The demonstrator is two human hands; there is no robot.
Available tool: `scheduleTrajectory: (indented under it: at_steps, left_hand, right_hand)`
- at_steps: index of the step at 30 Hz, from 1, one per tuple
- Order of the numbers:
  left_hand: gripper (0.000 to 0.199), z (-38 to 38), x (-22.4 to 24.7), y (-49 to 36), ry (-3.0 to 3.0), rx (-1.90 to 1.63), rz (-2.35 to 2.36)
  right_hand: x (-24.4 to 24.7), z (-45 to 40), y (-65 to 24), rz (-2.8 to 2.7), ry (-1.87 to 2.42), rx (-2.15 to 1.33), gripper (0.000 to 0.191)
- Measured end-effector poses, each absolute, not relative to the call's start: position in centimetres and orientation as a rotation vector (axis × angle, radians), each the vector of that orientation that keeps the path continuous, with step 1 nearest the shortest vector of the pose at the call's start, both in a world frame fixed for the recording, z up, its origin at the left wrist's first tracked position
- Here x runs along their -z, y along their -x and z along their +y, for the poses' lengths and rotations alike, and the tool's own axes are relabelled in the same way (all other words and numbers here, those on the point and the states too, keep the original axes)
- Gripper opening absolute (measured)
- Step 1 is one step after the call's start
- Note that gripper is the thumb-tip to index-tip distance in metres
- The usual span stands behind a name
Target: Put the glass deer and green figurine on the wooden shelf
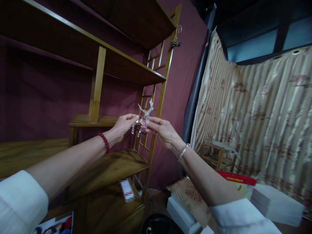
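Note:
A clear deer figurine (143,119) with branching antlers is held up in front of the wooden shelf unit. My left hand (124,125) pinches its rear end between thumb and fingers. From the other side, my right hand (162,130) grips the front of its body, fingers closed. The antlers point up, and the thin legs hang below my fingertips. A red bead bracelet (105,142) circles my left wrist, and a silver bracelet (184,151) is on my right.
The wooden shelf unit (97,84) stands against a dark red wall. A blurred white item (127,190) lies on a lower shelf. White boxes (275,203), a patterned cushion (190,195) and a wooden stool (219,152) are at the right, before a striped curtain (263,107).

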State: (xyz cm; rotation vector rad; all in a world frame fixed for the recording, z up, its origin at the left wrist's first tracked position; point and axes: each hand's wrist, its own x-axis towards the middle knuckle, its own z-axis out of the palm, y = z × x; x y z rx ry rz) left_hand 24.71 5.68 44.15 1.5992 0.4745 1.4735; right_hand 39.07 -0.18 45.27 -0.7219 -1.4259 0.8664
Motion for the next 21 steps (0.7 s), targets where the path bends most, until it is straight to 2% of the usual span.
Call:
scheduleTrajectory:
  at_steps: [11,21]
  left_hand:
    - [0.038,8.3,-46.8,-25.2,-1.654,-1.383,0.595]
    - [0.029,10.9,-48.0,-26.3,-1.653,-1.396,0.592]
  right_hand:
    - [-48.0,4.0,-39.4,-1.406,0.675,-0.840,0.019]
    - [-49.5,7.8,-39.2,-1.363,0.708,-0.798,0.019]
